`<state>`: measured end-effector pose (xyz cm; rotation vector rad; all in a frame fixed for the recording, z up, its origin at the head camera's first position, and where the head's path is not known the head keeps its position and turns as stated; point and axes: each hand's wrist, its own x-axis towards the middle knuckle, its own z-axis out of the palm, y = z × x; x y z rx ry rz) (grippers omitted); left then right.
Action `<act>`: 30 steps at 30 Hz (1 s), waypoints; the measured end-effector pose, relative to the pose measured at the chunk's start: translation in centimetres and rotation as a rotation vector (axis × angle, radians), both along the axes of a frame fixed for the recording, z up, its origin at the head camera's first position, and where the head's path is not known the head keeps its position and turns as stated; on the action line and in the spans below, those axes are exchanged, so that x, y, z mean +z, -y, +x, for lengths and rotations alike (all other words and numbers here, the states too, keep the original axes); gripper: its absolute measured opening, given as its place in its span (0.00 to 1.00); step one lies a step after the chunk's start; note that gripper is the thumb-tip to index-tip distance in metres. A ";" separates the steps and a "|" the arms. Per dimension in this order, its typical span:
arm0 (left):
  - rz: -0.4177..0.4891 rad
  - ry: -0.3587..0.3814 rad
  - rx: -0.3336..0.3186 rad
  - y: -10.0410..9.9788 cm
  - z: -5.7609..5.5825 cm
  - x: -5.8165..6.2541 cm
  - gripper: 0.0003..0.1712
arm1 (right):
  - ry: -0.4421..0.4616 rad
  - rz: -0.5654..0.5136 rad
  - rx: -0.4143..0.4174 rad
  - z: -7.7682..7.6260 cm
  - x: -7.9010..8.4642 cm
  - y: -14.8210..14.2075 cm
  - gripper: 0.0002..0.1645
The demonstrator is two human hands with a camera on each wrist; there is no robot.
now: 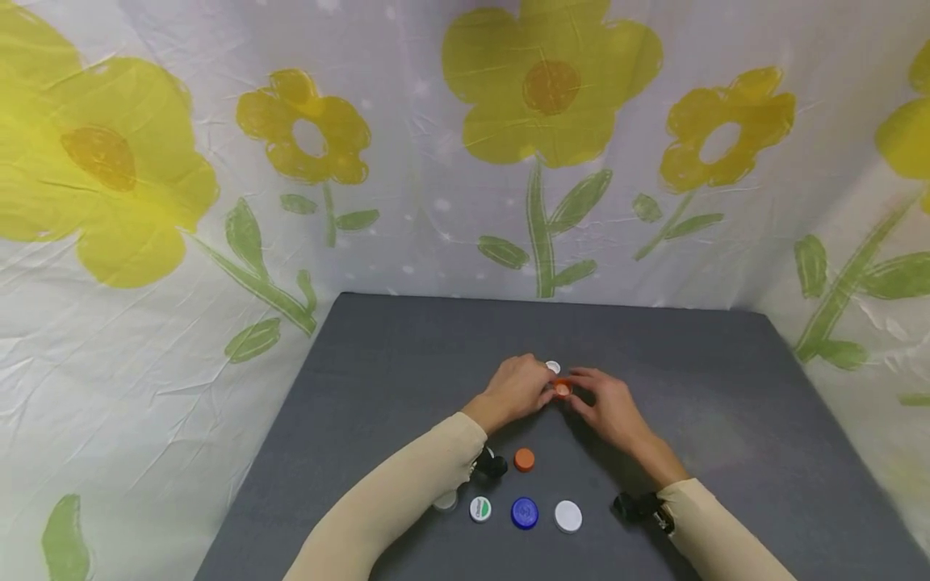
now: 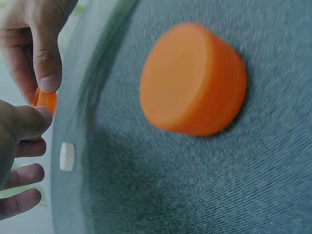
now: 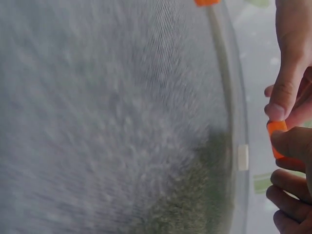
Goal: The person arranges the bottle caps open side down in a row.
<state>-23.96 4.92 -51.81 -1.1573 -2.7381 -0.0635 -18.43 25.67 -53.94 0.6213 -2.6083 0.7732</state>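
Far out on the grey table, both hands meet at one small orange bottle cap [image 1: 563, 389], which shows a pale centre in the head view. My left hand [image 1: 517, 390] pinches one side of its rim between thumb and fingers. The opposite side is pinched by my right hand [image 1: 606, 407], whose other fingers are spread loosely. In the left wrist view, both thumbs lie against the held cap [image 2: 47, 101]. Just beyond the hands sits a white cap [image 1: 553, 367], partly hidden by the left fingers. A second orange cap [image 1: 524, 459] rests nearer, right of the left wrist.
Nearer the front lie a white cap with a green mark [image 1: 480, 509], a blue cap [image 1: 525, 513], a white cap [image 1: 568, 516] and a greyish cap [image 1: 446, 502] partly under the left sleeve. A flowered curtain [image 1: 414, 242] hangs behind the dark table [image 1: 407, 347].
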 end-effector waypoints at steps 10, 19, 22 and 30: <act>0.075 -0.062 -0.066 0.8 2.0 2.0 0.09 | -0.051 -0.048 -0.006 2.1 1.7 0.3 0.21; 0.107 -0.091 -0.104 2.2 4.2 3.3 0.11 | -0.053 -0.060 -0.009 4.4 3.1 1.2 0.24; 0.129 -0.076 -0.117 2.8 5.0 3.6 0.12 | -0.060 -0.058 -0.003 5.1 3.3 1.5 0.24; 0.148 -0.063 -0.132 4.0 6.7 3.1 0.11 | -0.064 -0.083 0.021 6.7 2.9 2.3 0.24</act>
